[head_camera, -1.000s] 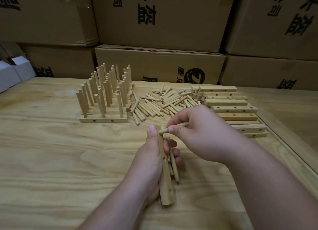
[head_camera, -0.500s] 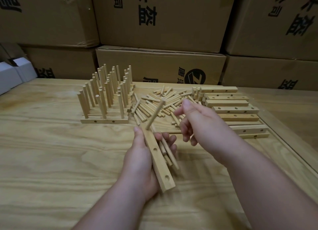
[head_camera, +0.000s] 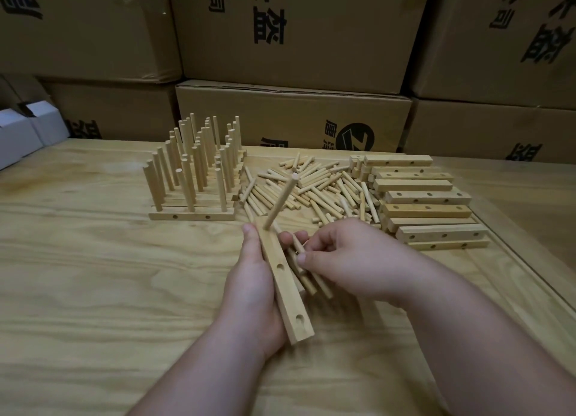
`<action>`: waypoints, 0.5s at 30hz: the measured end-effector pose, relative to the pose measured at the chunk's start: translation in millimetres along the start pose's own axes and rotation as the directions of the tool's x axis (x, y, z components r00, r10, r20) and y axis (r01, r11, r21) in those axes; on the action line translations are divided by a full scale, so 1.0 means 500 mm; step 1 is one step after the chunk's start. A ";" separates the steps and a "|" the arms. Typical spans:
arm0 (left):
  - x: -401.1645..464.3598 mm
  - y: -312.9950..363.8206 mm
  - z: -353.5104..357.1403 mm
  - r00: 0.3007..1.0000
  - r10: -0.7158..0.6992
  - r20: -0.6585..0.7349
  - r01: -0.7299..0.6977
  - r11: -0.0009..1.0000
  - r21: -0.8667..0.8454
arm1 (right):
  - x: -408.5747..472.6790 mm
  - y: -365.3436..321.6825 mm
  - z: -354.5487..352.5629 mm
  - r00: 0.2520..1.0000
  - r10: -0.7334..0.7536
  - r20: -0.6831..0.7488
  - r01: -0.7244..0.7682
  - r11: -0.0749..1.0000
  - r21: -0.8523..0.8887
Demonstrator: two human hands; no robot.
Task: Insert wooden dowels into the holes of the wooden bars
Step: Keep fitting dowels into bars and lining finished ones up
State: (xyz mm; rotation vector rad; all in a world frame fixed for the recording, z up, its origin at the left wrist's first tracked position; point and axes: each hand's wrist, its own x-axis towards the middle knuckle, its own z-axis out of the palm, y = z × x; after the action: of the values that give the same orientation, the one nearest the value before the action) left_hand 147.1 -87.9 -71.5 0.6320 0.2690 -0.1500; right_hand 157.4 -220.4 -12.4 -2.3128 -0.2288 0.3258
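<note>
With the first dowel [head_camera: 280, 202] now standing in the bar [head_camera: 285, 286] your left hand [head_camera: 249, 288] is gripping, your right hand [head_camera: 352, 259] is pinching another spare dowel [head_camera: 298, 245] beside that bar.

- Two bare forearms come in from the near edge of the table; no sleeve shows on either.
- The left hand [head_camera: 252, 278] wears no glove, ring or watch.
- The right hand [head_camera: 352, 259] is just as bare, its fingernails short and plain.
</note>
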 end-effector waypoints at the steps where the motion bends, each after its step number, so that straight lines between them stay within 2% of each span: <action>1: 0.001 -0.001 0.000 1.000 0.006 -0.007 -0.006 1.000 0.013 | -0.002 -0.002 -0.004 1.000 0.005 -0.009 -0.005 1.000 -0.009; 5: 0.008 -0.006 -0.002 0.998 0.053 -0.035 -0.052 0.998 0.017 | -0.007 -0.010 -0.021 0.998 0.003 -0.065 0.003 0.995 0.101; 9: 0.010 -0.007 -0.003 0.996 0.053 -0.067 -0.051 0.998 0.034 | -0.013 -0.022 -0.025 0.997 -0.044 -0.063 0.057 0.973 0.225; 15: 0.013 -0.008 -0.003 0.995 0.052 -0.082 -0.050 0.999 0.019 | -0.019 -0.031 -0.026 0.996 -0.072 -0.046 0.082 0.966 0.246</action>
State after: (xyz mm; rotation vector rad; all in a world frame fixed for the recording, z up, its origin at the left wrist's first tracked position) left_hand 152.0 -90.3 -76.8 0.6617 0.3314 -0.0772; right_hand 151.1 -221.2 9.1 -2.0558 -0.2447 0.2569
